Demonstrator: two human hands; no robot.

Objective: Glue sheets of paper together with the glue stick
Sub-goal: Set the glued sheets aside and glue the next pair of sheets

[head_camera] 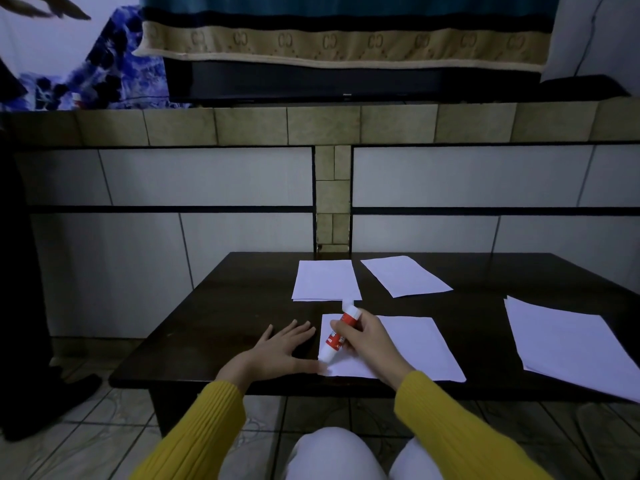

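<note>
Gluing the near sheet's (408,344) left edge, right hand (370,337) gripping glue stick (341,332).

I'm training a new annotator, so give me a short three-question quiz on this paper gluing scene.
1. True or false: the right hand grips the red and white glue stick.
2. How many separate places on the dark wooden table hold white paper?
3. The left hand is: A) holding a cap, B) lying flat beside the nearest white paper sheet, C) lifted off the table.

Key: 1 true; 2 four; 3 B.
</note>
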